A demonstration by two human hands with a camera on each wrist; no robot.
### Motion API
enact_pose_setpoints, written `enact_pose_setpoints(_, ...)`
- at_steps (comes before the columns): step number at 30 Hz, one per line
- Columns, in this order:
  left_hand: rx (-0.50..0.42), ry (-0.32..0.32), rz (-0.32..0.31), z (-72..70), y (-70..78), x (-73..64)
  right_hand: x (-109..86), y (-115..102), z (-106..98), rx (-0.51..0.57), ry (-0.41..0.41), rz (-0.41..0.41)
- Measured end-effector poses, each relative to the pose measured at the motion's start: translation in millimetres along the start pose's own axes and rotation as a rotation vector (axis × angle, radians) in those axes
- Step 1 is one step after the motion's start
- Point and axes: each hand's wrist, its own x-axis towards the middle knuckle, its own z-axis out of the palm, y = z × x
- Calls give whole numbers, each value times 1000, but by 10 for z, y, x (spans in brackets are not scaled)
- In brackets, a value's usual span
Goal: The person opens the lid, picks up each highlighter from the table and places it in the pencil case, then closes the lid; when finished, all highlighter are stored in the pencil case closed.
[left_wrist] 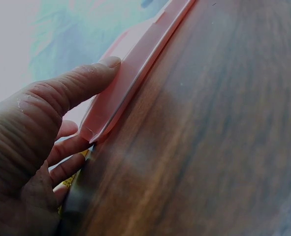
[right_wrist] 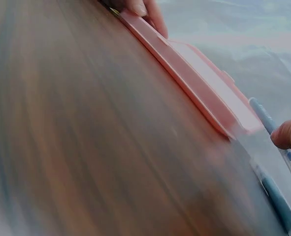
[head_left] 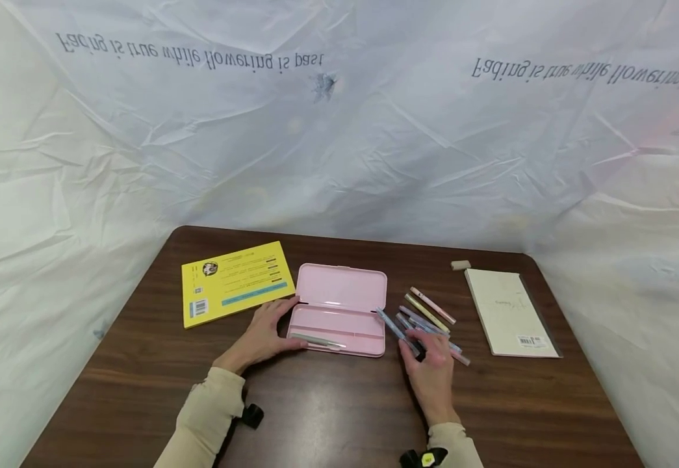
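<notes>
A pink pencil case (head_left: pixel 342 286) lies with its lid laid back on the table. In its front compartment is a grey-green pen (head_left: pixel 316 340). My left hand (head_left: pixel 266 331) rests against the case's left end, thumb on the front wall and fingers, fairly straight, around the corner. Right of the case, my right hand (head_left: pixel 433 367) pinches a light blue pen (head_left: pixel 390 322), one end tilted up near the case's right edge. Beneath and beyond that hand lie several loose pens, among them a yellow pen (head_left: pixel 427 313) and a pink pen (head_left: pixel 433 305). The hand partly covers the pile.
At the left lies a yellow book (head_left: pixel 240 276), close to the case. A cream notepad (head_left: pixel 509 312) lies at the right, with a small eraser (head_left: pixel 460 265) by its far corner. White sheeting (head_left: pixel 339 162) hangs behind the dark wooden table (head_left: pixel 316 416).
</notes>
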Motion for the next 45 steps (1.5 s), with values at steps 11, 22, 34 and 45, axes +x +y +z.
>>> enact_pose_setpoints(11,-1,4,-5,-12,-14,-11,8,-353,411,66,-76,-86)
enact_pose_setpoints(22,14,-3,3,-22,-23,17,82,-600,732,153,-201,-193)
enact_pose_setpoints(34,3,-3,-13,-30,0,26,112,-692,810,94,-356,-164)
enact_pose_setpoints(45,19,5,6,-14,-31,33,106,-704,813,66,-411,-116)
